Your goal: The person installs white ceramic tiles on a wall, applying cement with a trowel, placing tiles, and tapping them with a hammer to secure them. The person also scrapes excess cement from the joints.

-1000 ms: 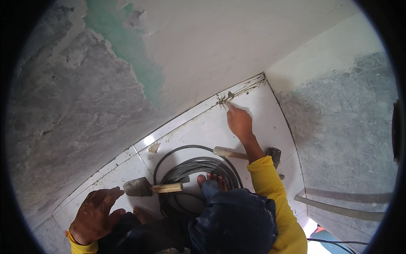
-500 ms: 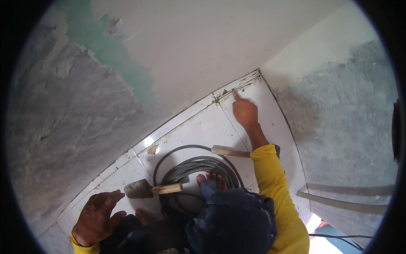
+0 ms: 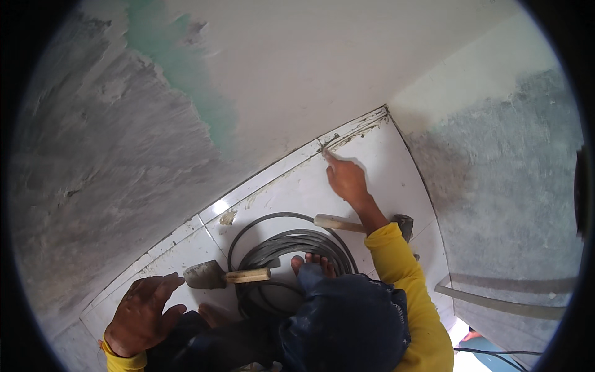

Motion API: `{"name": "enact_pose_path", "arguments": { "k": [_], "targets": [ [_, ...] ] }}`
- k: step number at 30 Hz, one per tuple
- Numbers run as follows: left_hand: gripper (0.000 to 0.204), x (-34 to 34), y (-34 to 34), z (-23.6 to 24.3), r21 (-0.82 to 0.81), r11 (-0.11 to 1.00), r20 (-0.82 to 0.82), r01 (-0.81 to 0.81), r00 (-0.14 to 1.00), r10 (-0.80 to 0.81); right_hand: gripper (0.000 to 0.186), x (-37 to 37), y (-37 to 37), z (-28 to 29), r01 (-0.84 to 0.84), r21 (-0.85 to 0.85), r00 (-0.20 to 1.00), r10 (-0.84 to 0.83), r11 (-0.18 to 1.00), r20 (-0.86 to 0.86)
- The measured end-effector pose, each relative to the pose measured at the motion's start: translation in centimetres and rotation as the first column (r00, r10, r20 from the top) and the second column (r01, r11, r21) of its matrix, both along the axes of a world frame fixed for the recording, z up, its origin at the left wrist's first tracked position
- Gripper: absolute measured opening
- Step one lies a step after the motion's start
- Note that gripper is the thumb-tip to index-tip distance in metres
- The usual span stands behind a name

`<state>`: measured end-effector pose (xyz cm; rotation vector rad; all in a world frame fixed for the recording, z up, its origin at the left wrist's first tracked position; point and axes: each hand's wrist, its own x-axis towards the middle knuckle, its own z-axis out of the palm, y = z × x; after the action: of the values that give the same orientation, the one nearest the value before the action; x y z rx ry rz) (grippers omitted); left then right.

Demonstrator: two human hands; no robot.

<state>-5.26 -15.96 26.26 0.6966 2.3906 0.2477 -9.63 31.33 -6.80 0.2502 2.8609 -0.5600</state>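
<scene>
My right hand (image 3: 348,180) reaches to the joint between the white floor tiles (image 3: 288,195) and the narrow tile skirting (image 3: 269,177). Its index finger is stretched out and touches the joint near a dark, smeared spot; the other fingers are curled under, and nothing shows in them. Dark grout smears (image 3: 356,131) run along the joint toward the corner. At the lower left my left hand (image 3: 141,315) hovers by my knee, fingers apart and empty. Beside its fingertips lies a trowel (image 3: 206,274) with a wooden handle. A hammer (image 3: 338,223) lies partly behind my right forearm.
A coil of dark cable (image 3: 266,248) lies on the tiles around my bare foot (image 3: 314,263). Ahead stands a patchy plastered wall (image 3: 297,68), with a grey wall (image 3: 514,161) to the right. A long strip (image 3: 502,299) is at the lower right. Thin cables (image 3: 496,353) cross below it.
My right index finger has slid left and nearer along the joint, away from the corner. The view has shifted slightly, and more of the hammer head shows. My left hand stays by my knee.
</scene>
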Motion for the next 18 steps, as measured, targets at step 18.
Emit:
{"name": "enact_pose_path", "arguments": {
  "k": [18],
  "targets": [
    [0.050, 0.4, -0.5, 0.2, 0.002, 1.000, 0.006, 0.024, 1.000, -0.024, 0.049, -1.1, -1.1, 0.8, 0.200, -0.389, 0.962, -0.256, 0.899, -0.096]
  ]
}}
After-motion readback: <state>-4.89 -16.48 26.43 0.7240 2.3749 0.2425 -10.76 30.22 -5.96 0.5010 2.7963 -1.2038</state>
